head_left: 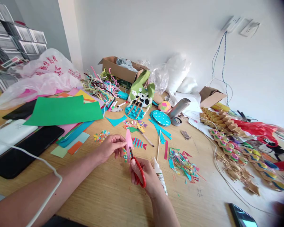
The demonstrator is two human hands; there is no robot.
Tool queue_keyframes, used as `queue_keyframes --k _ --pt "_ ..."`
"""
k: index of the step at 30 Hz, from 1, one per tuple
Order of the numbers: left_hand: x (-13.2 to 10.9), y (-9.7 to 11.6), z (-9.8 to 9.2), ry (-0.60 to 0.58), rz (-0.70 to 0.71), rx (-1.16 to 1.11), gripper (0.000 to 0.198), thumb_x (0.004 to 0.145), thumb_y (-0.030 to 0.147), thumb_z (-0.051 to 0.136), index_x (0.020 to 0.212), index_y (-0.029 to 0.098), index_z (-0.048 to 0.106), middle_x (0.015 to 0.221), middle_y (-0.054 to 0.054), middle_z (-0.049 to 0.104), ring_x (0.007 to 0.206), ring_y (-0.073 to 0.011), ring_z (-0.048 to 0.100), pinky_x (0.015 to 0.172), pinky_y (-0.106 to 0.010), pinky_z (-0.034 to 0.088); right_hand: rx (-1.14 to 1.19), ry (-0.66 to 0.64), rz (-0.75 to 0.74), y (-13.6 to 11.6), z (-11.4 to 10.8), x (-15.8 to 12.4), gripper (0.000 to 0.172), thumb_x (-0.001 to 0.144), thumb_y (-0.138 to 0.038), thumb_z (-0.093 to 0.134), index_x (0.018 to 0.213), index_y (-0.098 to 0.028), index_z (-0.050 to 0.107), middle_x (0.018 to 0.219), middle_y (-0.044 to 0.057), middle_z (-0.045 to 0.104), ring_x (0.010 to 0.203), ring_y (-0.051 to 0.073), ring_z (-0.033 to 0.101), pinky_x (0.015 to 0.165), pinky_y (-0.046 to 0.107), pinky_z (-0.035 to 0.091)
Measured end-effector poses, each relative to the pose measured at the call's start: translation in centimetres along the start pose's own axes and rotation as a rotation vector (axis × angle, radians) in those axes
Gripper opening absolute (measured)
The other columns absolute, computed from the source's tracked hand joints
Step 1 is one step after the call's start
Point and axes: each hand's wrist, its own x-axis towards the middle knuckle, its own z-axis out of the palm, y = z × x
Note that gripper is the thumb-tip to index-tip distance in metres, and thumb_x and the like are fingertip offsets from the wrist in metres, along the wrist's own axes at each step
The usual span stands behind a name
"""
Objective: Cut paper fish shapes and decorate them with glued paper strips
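My left hand (111, 145) pinches a narrow pink paper strip (128, 140) and holds it upright above the wooden table (104, 192). My right hand (145, 178) grips red-handled scissors (138, 168), whose blades point up and meet the lower part of the strip. A white glue bottle (160, 175) lies on the table just right of my right hand. Small coloured paper cut-outs (101, 136) lie left of the strip, and a striped paper fish (139, 142) lies behind it.
A green paper sheet (63, 110) tops a stack of coloured sheets at the left, beside a black tablet (23, 151). Paper scraps (182, 164) lie at the right. Teal paper discs (161, 118), a panda craft (142, 99), cardboard boxes and plastic bags crowd the back. A phone (241, 217) sits near the front right.
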Motion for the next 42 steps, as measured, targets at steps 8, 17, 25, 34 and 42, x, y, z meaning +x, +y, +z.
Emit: queue_keyframes --k 8,17,25,34,42 --pt "-0.02 -0.13 0.0 -0.031 -0.025 -0.014 0.029 0.068 0.041 0.071 0.072 0.016 0.057 0.05 0.003 0.059 0.039 -0.0094 0.055 0.032 -0.016 0.033 0.027 -0.034 -0.015 0.29 -0.1 0.13 0.052 0.079 -0.07 0.052 0.064 -0.02 0.05 0.044 -0.004 0.051 0.036 0.008 0.038 0.039 0.022 0.025" --pt "-0.33 -0.25 0.48 -0.057 -0.04 -0.029 0.03 0.068 0.042 0.073 0.072 0.016 0.057 0.052 0.002 0.061 0.039 -0.0091 0.055 0.033 -0.017 0.033 -0.001 -0.01 -0.03 -0.12 0.12 0.03 0.052 0.077 -0.071 0.053 0.066 -0.02 0.05 0.044 -0.004 0.051 0.037 0.009 0.038 0.04 0.023 0.025" --pt "-0.24 -0.47 0.45 -0.065 -0.033 -0.032 0.029 0.069 0.042 0.072 0.073 0.016 0.057 0.057 0.001 0.063 0.04 -0.0093 0.056 0.033 -0.017 0.033 -0.011 0.027 -0.004 -0.19 0.29 0.05 0.054 0.075 -0.073 0.053 0.066 -0.02 0.049 0.045 -0.003 0.052 0.038 0.009 0.04 0.04 0.023 0.025" --pt "-0.33 -0.57 0.4 -0.081 -0.024 -0.021 0.026 0.071 0.039 0.071 0.073 0.016 0.059 0.059 0.001 0.064 0.041 -0.0087 0.056 0.033 -0.017 0.034 -0.016 0.041 0.008 -0.03 0.36 0.11 0.055 0.075 -0.075 0.051 0.067 -0.02 0.05 0.046 -0.002 0.054 0.038 0.01 0.04 0.04 0.023 0.026" --pt "-0.36 -0.74 0.36 -0.088 -0.011 -0.018 0.023 0.073 0.038 0.069 0.074 0.016 0.061 0.059 0.001 0.064 0.042 -0.0091 0.057 0.034 -0.017 0.034 0.014 0.052 -0.01 0.29 0.36 0.27 0.049 0.074 -0.067 0.061 0.066 -0.02 0.05 0.044 -0.004 0.052 0.037 0.009 0.038 0.04 0.023 0.025"
